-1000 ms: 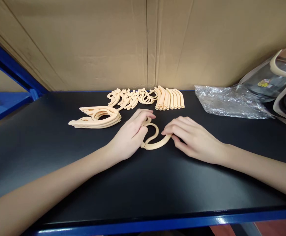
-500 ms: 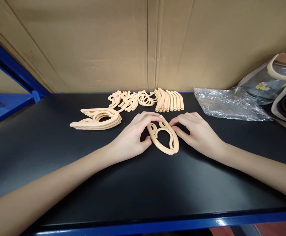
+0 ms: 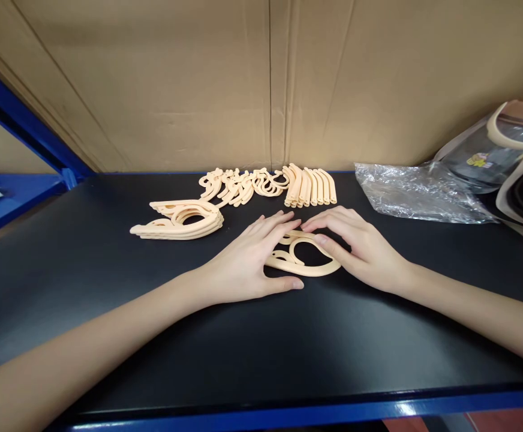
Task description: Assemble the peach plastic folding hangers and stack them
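A beige plastic folding hanger [image 3: 318,270], folded into a loop shape, lies flat on the black table between my hands. Its narrow end points left, partly under my left hand [image 3: 248,258]. That hand's fingers stretch along the far side, and its thumb lies out in front of the near edge. Over the hanger's rounded right end, my right hand [image 3: 363,246] has its fingers bent at the far edge and its thumb on top. To the left rests a stack of similar folded hangers [image 3: 198,231].
Behind are loose hook-shaped beige pieces [image 3: 239,186] and a row of curved hanger arms [image 3: 310,186]. A clear plastic bag [image 3: 418,192] and a transparent pouch [image 3: 477,156] sit at right. Cardboard [image 3: 176,84] walls the back; a blue frame [image 3: 27,132] rises left.
The hanger has turned, so its narrow end now points left instead of away from me. My left hand has flattened over it, thumb stretched out; my right hand has moved over the rounded end.
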A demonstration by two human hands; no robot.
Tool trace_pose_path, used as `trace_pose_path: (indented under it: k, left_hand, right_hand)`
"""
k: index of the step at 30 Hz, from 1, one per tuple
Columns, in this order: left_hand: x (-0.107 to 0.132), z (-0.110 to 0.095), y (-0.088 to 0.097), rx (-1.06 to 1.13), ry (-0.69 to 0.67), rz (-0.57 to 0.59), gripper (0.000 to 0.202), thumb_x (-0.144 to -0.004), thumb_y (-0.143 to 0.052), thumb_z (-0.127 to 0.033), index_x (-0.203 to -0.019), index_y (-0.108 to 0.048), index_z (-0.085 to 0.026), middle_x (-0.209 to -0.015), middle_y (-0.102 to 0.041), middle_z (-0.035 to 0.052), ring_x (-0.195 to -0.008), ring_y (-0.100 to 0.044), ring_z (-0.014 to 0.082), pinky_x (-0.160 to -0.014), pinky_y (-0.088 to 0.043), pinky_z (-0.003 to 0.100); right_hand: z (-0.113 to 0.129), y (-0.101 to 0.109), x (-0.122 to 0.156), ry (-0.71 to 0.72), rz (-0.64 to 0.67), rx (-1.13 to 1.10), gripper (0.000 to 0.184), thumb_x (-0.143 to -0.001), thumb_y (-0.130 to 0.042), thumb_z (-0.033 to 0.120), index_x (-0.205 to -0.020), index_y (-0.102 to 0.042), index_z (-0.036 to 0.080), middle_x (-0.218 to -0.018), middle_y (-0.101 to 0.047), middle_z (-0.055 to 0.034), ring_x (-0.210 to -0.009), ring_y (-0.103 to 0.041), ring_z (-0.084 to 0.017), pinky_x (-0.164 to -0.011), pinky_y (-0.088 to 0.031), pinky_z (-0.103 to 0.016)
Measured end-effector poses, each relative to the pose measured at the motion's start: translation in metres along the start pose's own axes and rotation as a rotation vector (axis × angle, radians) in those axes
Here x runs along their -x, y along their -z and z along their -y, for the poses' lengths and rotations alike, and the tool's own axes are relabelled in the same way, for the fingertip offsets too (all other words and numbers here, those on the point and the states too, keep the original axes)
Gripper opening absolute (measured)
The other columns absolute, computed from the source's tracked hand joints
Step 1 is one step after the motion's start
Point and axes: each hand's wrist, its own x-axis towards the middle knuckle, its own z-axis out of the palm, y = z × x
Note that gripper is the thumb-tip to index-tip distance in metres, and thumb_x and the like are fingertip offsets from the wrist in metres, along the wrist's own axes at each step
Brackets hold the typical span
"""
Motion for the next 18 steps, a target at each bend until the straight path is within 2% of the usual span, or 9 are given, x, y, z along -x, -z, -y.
trace_pose_path:
  k: [4, 7, 10, 14, 18]
  left_hand:
    - [0.0005, -0.0011, 0.0003, 0.006, 0.021, 0.025, 0.088, -0.082, -0.063, -0.061, -0.148, -0.03, -0.013, -0.155, -0.033, 0.0174, -0.146, -0.024, 0.0316, -0.12, -0.021, 0.054]
    - [0.001, -0.0019, 0.0002, 0.033, 0.063, 0.016, 0.089, -0.081, -0.065, -0.06, -0.148, -0.03, -0.013, -0.152, -0.037, 0.0184, -0.143, -0.032, 0.0324, -0.116, -0.03, 0.052]
    - [0.0012, -0.0024, 0.0001, 0.058, 0.086, -0.003, 0.085, -0.081, -0.066, -0.055, -0.147, -0.031, -0.014, -0.148, -0.042, 0.0183, -0.136, -0.04, 0.0322, -0.111, -0.038, 0.052]
    - [0.0009, -0.0024, 0.001, 0.067, 0.075, -0.012, 0.077, -0.083, -0.066, -0.046, -0.145, -0.033, -0.016, -0.144, -0.046, 0.0167, -0.132, -0.044, 0.0317, -0.107, -0.041, 0.052]
    - [0.0002, -0.0027, 0.0022, 0.068, 0.053, -0.014, 0.074, -0.083, -0.066, -0.043, -0.144, -0.034, -0.018, -0.141, -0.049, 0.0155, -0.129, -0.046, 0.0314, -0.105, -0.042, 0.052]
  right_hand:
    - [0.0012, 0.0007, -0.0001, 0.042, 0.018, 0.026, 0.023, -0.098, -0.048, 0.03, -0.109, -0.065, 0.019, -0.113, -0.066, -0.0085, -0.107, -0.057, -0.023, -0.093, -0.044, -0.04]
    - [0.0016, -0.0006, 0.0007, 0.098, 0.075, 0.112, 0.025, -0.097, -0.05, 0.031, -0.111, -0.068, 0.022, -0.122, -0.062, -0.0097, -0.113, -0.055, -0.025, -0.096, -0.042, -0.043]
    - [0.0014, -0.0018, 0.0013, 0.095, 0.103, 0.143, 0.027, -0.097, -0.05, 0.034, -0.11, -0.07, 0.022, -0.125, -0.06, -0.0108, -0.115, -0.053, -0.026, -0.097, -0.042, -0.045]
    - [0.0013, -0.0018, 0.0009, 0.088, 0.126, 0.13, 0.028, -0.096, -0.05, 0.034, -0.111, -0.071, 0.022, -0.127, -0.059, -0.0114, -0.117, -0.052, -0.026, -0.1, -0.042, -0.046]
    - [0.0014, -0.0009, 0.0003, 0.083, 0.135, 0.097, 0.027, -0.097, -0.05, 0.034, -0.113, -0.069, 0.024, -0.126, -0.06, -0.0098, -0.116, -0.053, -0.026, -0.099, -0.043, -0.046]
